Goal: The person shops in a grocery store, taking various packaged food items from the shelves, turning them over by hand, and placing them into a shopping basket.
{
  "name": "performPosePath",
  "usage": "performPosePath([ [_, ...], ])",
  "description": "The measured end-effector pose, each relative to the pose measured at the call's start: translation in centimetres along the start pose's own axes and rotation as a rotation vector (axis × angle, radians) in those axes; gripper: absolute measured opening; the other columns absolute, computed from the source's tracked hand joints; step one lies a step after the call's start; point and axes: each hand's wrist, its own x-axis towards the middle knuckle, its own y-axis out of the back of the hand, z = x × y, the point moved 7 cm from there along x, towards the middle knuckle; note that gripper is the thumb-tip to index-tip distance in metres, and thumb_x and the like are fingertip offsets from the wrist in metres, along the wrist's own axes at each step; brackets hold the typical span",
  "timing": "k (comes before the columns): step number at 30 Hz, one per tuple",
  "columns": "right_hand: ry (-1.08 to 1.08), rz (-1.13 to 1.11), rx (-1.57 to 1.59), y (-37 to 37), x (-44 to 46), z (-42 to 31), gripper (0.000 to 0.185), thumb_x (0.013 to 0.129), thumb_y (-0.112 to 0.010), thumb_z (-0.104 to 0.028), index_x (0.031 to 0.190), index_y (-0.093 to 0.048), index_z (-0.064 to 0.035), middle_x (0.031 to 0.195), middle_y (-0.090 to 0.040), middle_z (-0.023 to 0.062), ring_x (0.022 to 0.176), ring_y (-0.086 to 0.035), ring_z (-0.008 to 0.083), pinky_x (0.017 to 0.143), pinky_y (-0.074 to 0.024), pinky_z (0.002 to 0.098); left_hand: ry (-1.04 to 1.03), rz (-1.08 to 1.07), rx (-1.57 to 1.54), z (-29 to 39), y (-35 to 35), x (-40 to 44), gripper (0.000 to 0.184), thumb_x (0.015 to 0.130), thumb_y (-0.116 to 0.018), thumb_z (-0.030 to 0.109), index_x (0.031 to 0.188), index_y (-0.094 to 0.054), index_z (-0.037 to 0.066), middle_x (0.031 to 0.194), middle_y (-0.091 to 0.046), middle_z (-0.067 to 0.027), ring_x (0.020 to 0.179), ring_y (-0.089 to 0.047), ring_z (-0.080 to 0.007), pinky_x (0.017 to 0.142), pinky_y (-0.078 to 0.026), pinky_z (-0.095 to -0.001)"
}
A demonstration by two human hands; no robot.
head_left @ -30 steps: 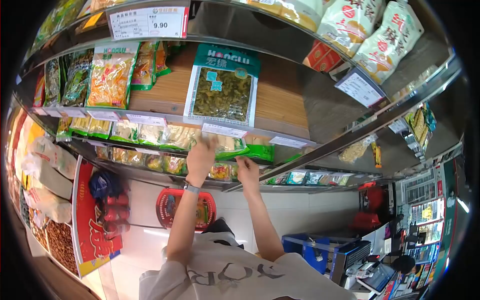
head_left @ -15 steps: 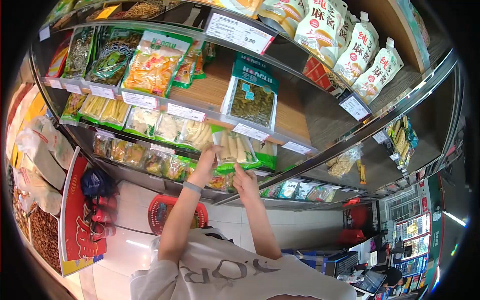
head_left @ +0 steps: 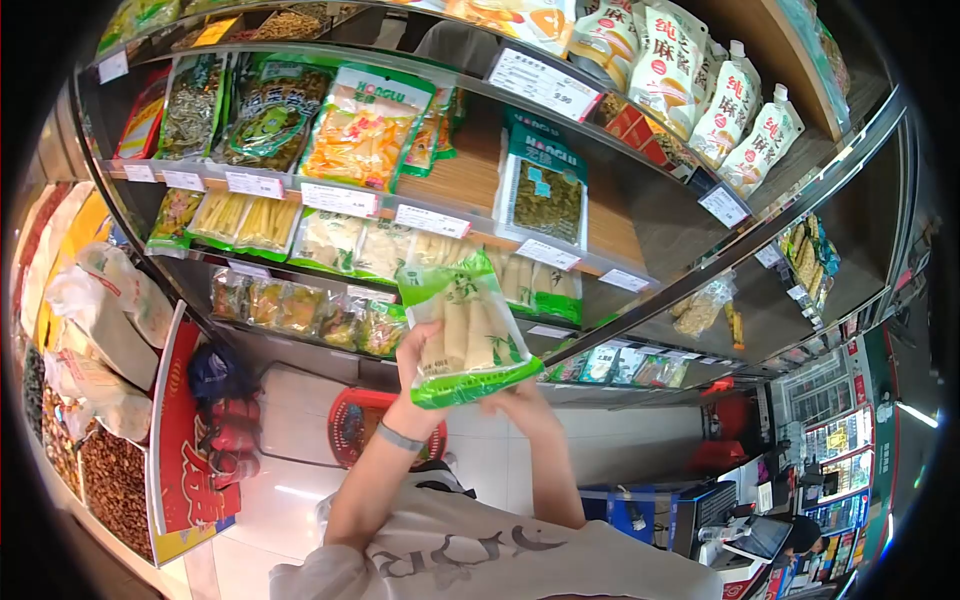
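My left hand (head_left: 416, 362) grips the left side of a clear and green pack of pale bamboo shoots (head_left: 470, 335). The pack is tilted, in front of the shelf edge and away from the row it resembles. My right hand (head_left: 528, 408) is at the pack's lower right edge; its fingers are hidden behind the pack and slightly blurred. Behind it on the shelf stand similar green-edged packs (head_left: 555, 290). Above them, a dark green pack of leafy vegetables (head_left: 543, 195) leans on the wooden shelf.
Shelf rows carry price tags (head_left: 433, 220) along their edges. Pouches of sesame paste (head_left: 722, 105) stand at the upper right. A red basket (head_left: 345, 425) sits on the tiled floor below my arms. At left are a red sign board (head_left: 190, 440) and bulk nuts (head_left: 115, 480).
The bamboo shoot pack has come off the lower shelf row and up toward me, in my left hand. My right hand has moved down and right, behind the pack's edge. The view has shifted slightly.
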Motion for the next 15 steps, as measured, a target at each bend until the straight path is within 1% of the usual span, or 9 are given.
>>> performPosePath([
  [1,-0.003,-0.006,0.007,-1.6,0.0,-0.7,0.032,0.091,-0.063,-0.01,0.121,-0.057,-0.0025,0.091,-0.066,0.0041,0.077,-0.061,0.0117,0.068,-0.047,0.0277,-0.039,-0.005,-0.016,0.4,-0.1,-0.9,0.048,0.089,-0.053,0.031,0.127,-0.056,0.001,0.113,-0.067,-0.0151,0.097,-0.067,-0.0298,0.09,-0.053,-0.0414],
  [3,0.086,0.207,0.664,-2.8,0.1,-2.2,0.045,0.096,-0.053,-0.019,0.137,-0.048,-0.0006,0.124,-0.061,0.0106,0.111,-0.059,0.0192,0.093,-0.0467,0.034,-0.068,0.039,-0.024,1.1,0.3,-2.4,0.049,0.089,-0.053,0.031,0.126,-0.056,-0.001,0.111,-0.067,-0.0159,0.097,-0.067,-0.0295,0.089,-0.054,-0.0412],
  [4,0.076,0.162,0.547,-3.5,-0.2,-2.0,0.069,0.097,-0.042,-0.048,0.145,-0.038,0.0012,0.148,-0.043,0.0155,0.137,-0.039,0.03,0.113,-0.0316,0.0438,-0.135,0.051,0.042,1.9,0.3,-3.3,0.05,0.089,-0.053,0.031,0.127,-0.055,-0.001,0.112,-0.067,-0.0166,0.097,-0.067,-0.0297,0.089,-0.054,-0.0409],
  [7,0.01,0.14,0.767,-6.5,-2.4,-3.4,0.079,0.093,-0.043,-0.057,0.146,-0.036,0.0025,0.148,-0.043,0.0172,0.137,-0.04,0.0317,0.113,-0.0309,0.046,-0.199,0.062,0.108,3.1,-2.2,-6.7,0.054,0.087,-0.053,0.03,0.13,-0.052,-0.004,0.116,-0.065,-0.0194,0.099,-0.066,-0.0305,0.09,-0.053,-0.0398],
  [9,0.022,0.053,0.916,-8.2,-3.9,-2.9,0.08,0.092,-0.048,-0.053,0.149,-0.032,0.001,0.151,-0.039,0.0168,0.138,-0.039,0.0293,0.115,-0.0279,0.0448,-0.265,0.012,0.189,4.0,-3.4,-8.7,0.057,0.086,-0.052,0.029,0.132,-0.049,-0.005,0.12,-0.062,-0.0207,0.102,-0.065,-0.0314,0.091,-0.052,-0.0395],
  [10,0.185,-0.138,1.014,-9.4,-4.6,-3.9,0.082,0.092,-0.043,-0.058,0.151,-0.028,-0.0018,0.154,-0.033,0.0163,0.141,-0.034,0.031,0.116,-0.0262,0.0454,-0.208,-0.05,0.233,4.5,-3.1,-9.6,0.063,0.085,-0.057,0.021,0.139,-0.04,-0.005,0.127,-0.058,-0.0211,0.11,-0.062,-0.0316,0.097,-0.05,-0.041],
  [11,0.349,-0.331,1.103,-10.3,-5.6,-4.9,0.085,0.092,-0.037,-0.062,0.153,-0.025,-0.0045,0.157,-0.027,0.0158,0.144,-0.029,0.0327,0.116,-0.0246,0.046,-0.206,-0.039,0.224,4.7,-3.1,-10.4,0.063,0.085,-0.057,0.021,0.139,-0.04,-0.005,0.127,-0.058,-0.0211,0.11,-0.062,-0.0316,0.097,-0.05,-0.041],
  [12,0.466,-0.466,1.028,-11.0,-6.5,-5.7,0.074,0.096,-0.039,-0.052,0.153,-0.024,-0.0071,0.16,-0.021,0.0139,0.145,-0.024,0.0333,0.117,-0.0229,0.0484,-0.239,-0.038,0.327,5.2,-4.1,-11.5,0.065,0.083,-0.058,0.019,0.14,-0.038,-0.006,0.127,-0.057,-0.0217,0.112,-0.061,-0.0318,0.097,-0.05,-0.041],
  [15,0.418,-0.361,0.835,-12.3,-8.4,-5.7,0.07,0.097,-0.042,-0.046,0.151,-0.027,-0.0051,0.158,-0.024,0.0164,0.143,-0.027,0.0343,0.116,-0.0244,0.0491,-0.252,-0.042,0.428,6.3,-6.1,-13.9,0.071,0.081,-0.062,0.015,0.142,-0.033,-0.008,0.129,-0.055,-0.0227,0.115,-0.06,-0.0314,0.095,-0.052,-0.0404],
])
